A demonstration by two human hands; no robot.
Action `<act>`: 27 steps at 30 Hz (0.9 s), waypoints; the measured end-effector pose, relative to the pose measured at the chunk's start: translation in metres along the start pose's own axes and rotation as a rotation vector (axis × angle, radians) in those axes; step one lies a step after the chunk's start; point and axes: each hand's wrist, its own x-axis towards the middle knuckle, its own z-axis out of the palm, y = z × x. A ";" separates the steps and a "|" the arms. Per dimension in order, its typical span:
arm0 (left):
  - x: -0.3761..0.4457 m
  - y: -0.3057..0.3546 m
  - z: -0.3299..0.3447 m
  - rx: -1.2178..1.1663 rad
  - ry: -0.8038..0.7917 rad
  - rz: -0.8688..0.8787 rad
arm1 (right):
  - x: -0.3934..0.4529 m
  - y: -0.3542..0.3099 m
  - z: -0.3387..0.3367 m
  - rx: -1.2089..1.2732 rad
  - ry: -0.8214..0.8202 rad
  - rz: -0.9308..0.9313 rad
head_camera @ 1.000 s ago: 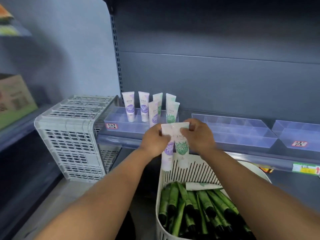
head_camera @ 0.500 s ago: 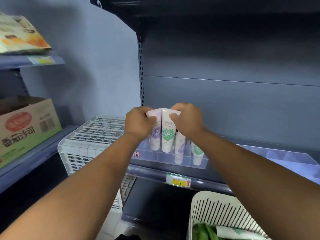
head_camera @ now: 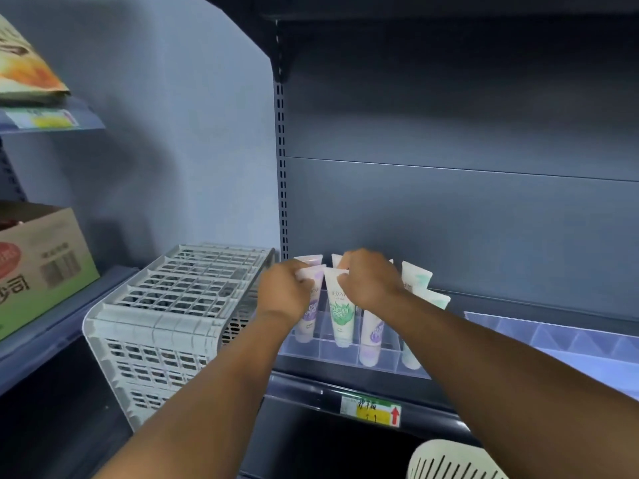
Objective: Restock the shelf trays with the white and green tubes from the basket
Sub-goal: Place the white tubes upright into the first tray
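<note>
My left hand [head_camera: 285,294] pinches the top of a white tube with a purple label [head_camera: 308,318]. My right hand [head_camera: 370,281] pinches the top of a white tube with a green label [head_camera: 341,314]. Both tubes stand cap down in the front row of the clear shelf tray [head_camera: 332,352]. Several more white tubes stand in that tray, one with a purple label [head_camera: 372,335] to the right and pale green ones [head_camera: 416,276] behind my right wrist. The rim of the white slotted basket [head_camera: 453,461] shows at the bottom right; its contents are out of view.
An overturned white lattice crate [head_camera: 179,299] sits left of the tray on the shelf. A second clear divided tray [head_camera: 553,337] lies to the right. A yellow-green price tag [head_camera: 371,409] marks the shelf edge. A cardboard box [head_camera: 38,267] stands on the left shelving.
Both hands carried the two tubes up from above the basket and lowered them into the front row of the tray. The view rose, leaving only the basket rim visible.
</note>
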 end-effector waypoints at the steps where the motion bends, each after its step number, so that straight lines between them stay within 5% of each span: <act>1: 0.000 -0.003 0.003 0.001 -0.011 -0.002 | 0.001 0.002 0.004 -0.009 -0.015 0.003; 18: -0.020 0.014 -0.012 0.407 -0.129 0.196 | -0.025 0.010 -0.006 0.014 -0.064 -0.066; 27: -0.075 0.042 -0.011 0.403 -0.212 0.326 | -0.103 0.031 -0.044 0.018 -0.055 -0.084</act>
